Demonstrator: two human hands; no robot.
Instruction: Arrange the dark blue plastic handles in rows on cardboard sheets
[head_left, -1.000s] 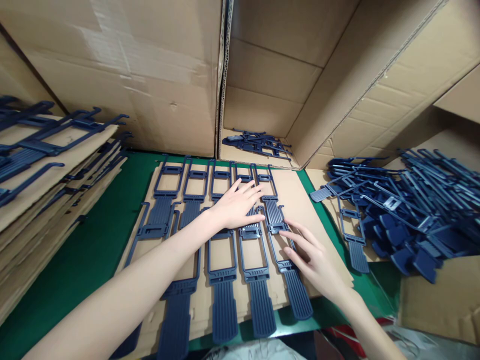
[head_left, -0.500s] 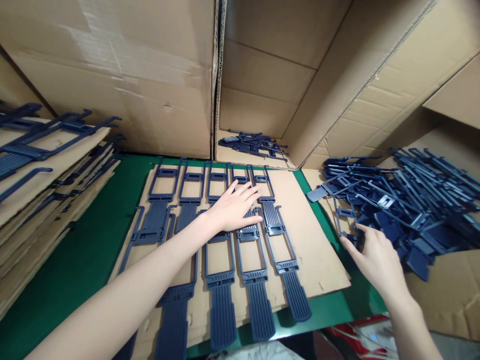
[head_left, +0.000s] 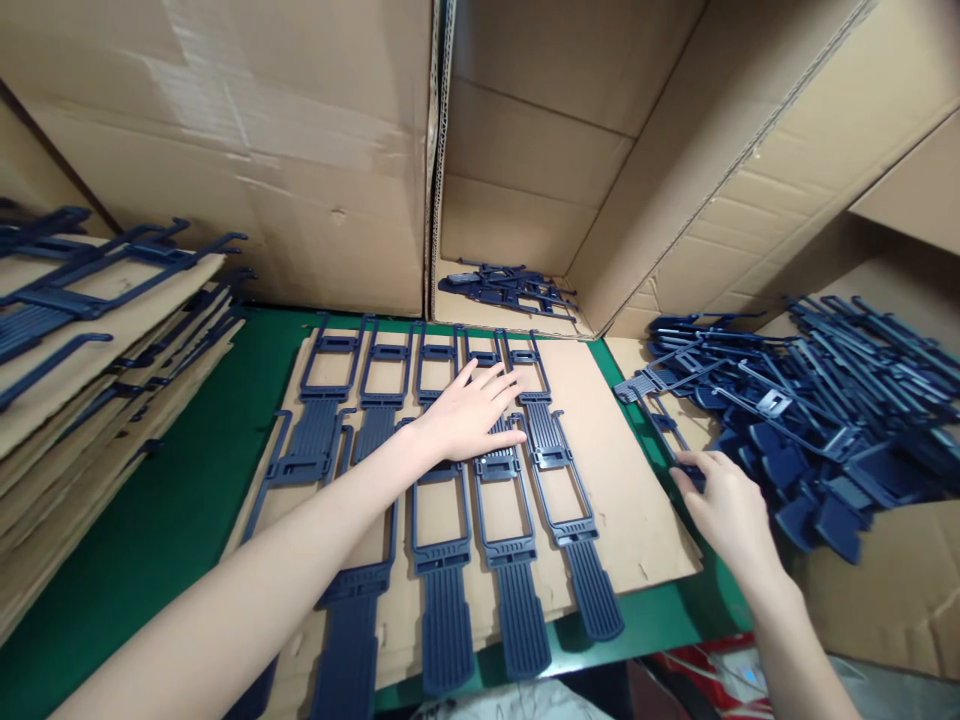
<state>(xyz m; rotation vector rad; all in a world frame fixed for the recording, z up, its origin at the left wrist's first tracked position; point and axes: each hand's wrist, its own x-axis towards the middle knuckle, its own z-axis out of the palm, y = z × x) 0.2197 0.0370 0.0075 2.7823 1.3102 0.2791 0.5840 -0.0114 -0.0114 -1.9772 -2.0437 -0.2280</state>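
A: Left hand [head_left: 472, 415]?
B: Fingers spread wide, palm down over the dark blue frames [head_left: 523, 620] in rows on the cardboard sheet [head_left: 634, 490], grasping nothing
A: And right hand [head_left: 724, 500]?
B: Thumb and fingers pinched on one end of a loose frame [head_left: 665, 423], between sheet and tangled heap [head_left: 795, 420]

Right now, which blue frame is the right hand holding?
The frame between the neat rows and the messy pile: only this one has the right hand gripping it.
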